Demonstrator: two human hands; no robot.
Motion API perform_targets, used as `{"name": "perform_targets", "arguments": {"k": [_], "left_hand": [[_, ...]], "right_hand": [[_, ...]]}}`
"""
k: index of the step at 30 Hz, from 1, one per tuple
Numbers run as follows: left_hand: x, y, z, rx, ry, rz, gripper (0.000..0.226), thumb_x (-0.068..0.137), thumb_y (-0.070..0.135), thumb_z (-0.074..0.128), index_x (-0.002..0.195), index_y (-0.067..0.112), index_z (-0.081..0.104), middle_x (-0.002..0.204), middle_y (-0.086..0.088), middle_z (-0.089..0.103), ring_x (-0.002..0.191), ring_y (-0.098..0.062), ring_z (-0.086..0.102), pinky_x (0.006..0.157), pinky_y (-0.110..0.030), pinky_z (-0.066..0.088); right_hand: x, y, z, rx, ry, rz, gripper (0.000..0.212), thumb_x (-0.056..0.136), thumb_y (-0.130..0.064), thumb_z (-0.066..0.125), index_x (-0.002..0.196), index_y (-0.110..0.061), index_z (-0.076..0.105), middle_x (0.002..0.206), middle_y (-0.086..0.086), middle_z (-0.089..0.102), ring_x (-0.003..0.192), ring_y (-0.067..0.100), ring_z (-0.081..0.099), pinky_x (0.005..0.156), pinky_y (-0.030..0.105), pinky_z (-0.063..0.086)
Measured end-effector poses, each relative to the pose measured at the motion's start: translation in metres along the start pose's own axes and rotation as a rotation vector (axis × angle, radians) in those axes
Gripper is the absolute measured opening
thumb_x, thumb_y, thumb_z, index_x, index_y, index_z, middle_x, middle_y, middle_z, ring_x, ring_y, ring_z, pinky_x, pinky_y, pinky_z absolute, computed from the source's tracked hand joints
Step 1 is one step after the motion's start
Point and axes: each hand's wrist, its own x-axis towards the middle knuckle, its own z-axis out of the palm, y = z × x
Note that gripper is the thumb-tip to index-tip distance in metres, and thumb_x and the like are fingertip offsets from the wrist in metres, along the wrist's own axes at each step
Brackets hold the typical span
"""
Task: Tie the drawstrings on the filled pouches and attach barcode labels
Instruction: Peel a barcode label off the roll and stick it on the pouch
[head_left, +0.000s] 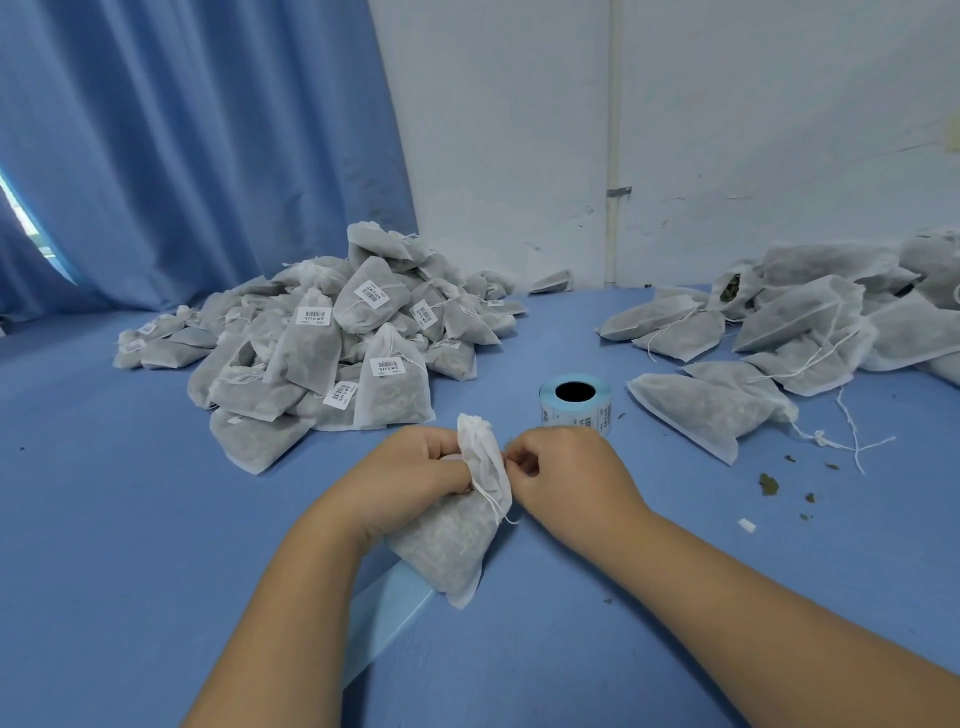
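A filled white mesh pouch (449, 545) lies on the blue table (130, 509) in front of me, its gathered neck pointing up and away. My left hand (415, 475) grips the pouch at the neck. My right hand (561, 473) pinches the white drawstring (492, 501) at the right side of the neck. A loop of string hangs down over the pouch. A roll of barcode labels (574, 402) on blue backing stands just behind my hands.
A heap of tied, labelled pouches (332, 348) rises at the left-centre. Unlabelled pouches with loose strings (779, 343) spread across the right. Dried leaf crumbs (769, 484) and a small white scrap (746, 525) lie at the right. Blue curtain and white wall stand behind.
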Motion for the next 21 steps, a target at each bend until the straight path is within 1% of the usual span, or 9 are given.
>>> {"name": "perform_targets", "arguments": {"k": [2, 5, 8, 11, 14, 16, 18, 19, 21], "left_hand": [[0.0006, -0.0002, 0.0001, 0.01, -0.003, 0.0, 0.039, 0.071, 0.026, 0.059, 0.102, 0.009, 0.074, 0.101, -0.022, 0.07, 0.082, -0.017, 0.06, 0.079, -0.033, 0.045], [0.0016, -0.001, -0.0004, 0.015, 0.0, -0.009, 0.038, 0.07, 0.025, 0.059, 0.1, 0.007, 0.074, 0.089, -0.011, 0.067, 0.081, -0.019, 0.059, 0.079, -0.034, 0.044], [0.0018, -0.0019, -0.0013, 0.017, 0.003, -0.019, 0.037, 0.07, 0.026, 0.06, 0.099, 0.008, 0.075, 0.088, -0.009, 0.066, 0.081, -0.019, 0.057, 0.079, -0.034, 0.043], [0.0018, -0.0022, -0.0021, 0.009, 0.0, -0.027, 0.036, 0.071, 0.025, 0.06, 0.098, 0.008, 0.075, 0.085, -0.008, 0.064, 0.079, -0.019, 0.055, 0.077, -0.033, 0.042], [0.0012, -0.0024, -0.0029, 0.0, 0.005, -0.038, 0.036, 0.069, 0.023, 0.059, 0.098, 0.009, 0.076, 0.09, -0.013, 0.069, 0.08, -0.018, 0.056, 0.076, -0.032, 0.042], [0.0016, -0.0021, -0.0035, -0.012, 0.01, -0.051, 0.038, 0.067, 0.021, 0.058, 0.097, 0.009, 0.076, 0.095, -0.018, 0.071, 0.082, -0.019, 0.056, 0.077, -0.033, 0.042], [0.0023, -0.0016, -0.0047, -0.023, 0.011, -0.065, 0.037, 0.066, 0.019, 0.058, 0.097, 0.007, 0.075, 0.087, -0.012, 0.067, 0.08, -0.019, 0.055, 0.075, -0.033, 0.041], [0.0029, -0.0019, -0.0057, -0.024, 0.015, -0.069, 0.035, 0.069, 0.018, 0.059, 0.097, 0.007, 0.075, 0.085, -0.01, 0.066, 0.079, -0.02, 0.055, 0.074, -0.033, 0.041], [0.0034, -0.0035, -0.0076, -0.018, 0.023, -0.07, 0.025, 0.08, 0.011, 0.059, 0.098, 0.005, 0.074, 0.084, -0.01, 0.065, 0.078, -0.021, 0.055, 0.075, -0.034, 0.041]], "right_hand": [[0.0001, 0.0002, 0.0, -0.003, -0.005, -0.001, 0.02, 0.091, -0.033, 0.057, 0.094, -0.022, 0.074, 0.089, -0.004, 0.072, 0.083, 0.016, 0.065, 0.074, 0.035, 0.054], [0.0001, 0.0008, -0.0005, 0.041, -0.014, 0.014, 0.019, 0.09, -0.033, 0.059, 0.092, -0.022, 0.074, 0.087, -0.006, 0.072, 0.082, 0.014, 0.065, 0.075, 0.034, 0.054], [0.0003, 0.0027, -0.001, 0.152, -0.028, 0.049, 0.016, 0.087, -0.034, 0.062, 0.086, -0.022, 0.073, 0.083, -0.01, 0.071, 0.079, 0.009, 0.065, 0.075, 0.03, 0.054], [0.0018, 0.0054, -0.0015, 0.295, -0.041, 0.114, 0.011, 0.084, -0.028, 0.067, 0.073, -0.026, 0.069, 0.07, -0.015, 0.066, 0.067, 0.001, 0.059, 0.068, 0.021, 0.049], [0.0036, 0.0072, -0.002, 0.393, -0.051, 0.154, 0.021, 0.083, -0.017, 0.065, 0.064, -0.027, 0.064, 0.061, -0.018, 0.064, 0.063, 0.001, 0.059, 0.065, 0.017, 0.047], [0.0038, 0.0068, -0.0024, 0.418, -0.046, 0.17, 0.021, 0.082, -0.015, 0.064, 0.063, -0.025, 0.064, 0.057, -0.019, 0.063, 0.062, 0.001, 0.059, 0.062, 0.015, 0.046], [0.0037, 0.0056, -0.0028, 0.42, -0.04, 0.182, 0.02, 0.081, -0.015, 0.063, 0.062, -0.024, 0.064, 0.058, -0.016, 0.063, 0.061, 0.003, 0.058, 0.063, 0.018, 0.047], [0.0038, 0.0049, -0.003, 0.423, -0.038, 0.188, 0.02, 0.08, -0.014, 0.063, 0.062, -0.023, 0.063, 0.059, -0.014, 0.064, 0.061, 0.004, 0.058, 0.064, 0.019, 0.047], [0.0033, 0.0046, -0.0034, 0.429, -0.031, 0.2, 0.02, 0.079, -0.014, 0.062, 0.061, -0.022, 0.063, 0.057, -0.015, 0.063, 0.06, 0.002, 0.056, 0.061, 0.016, 0.045]]}}
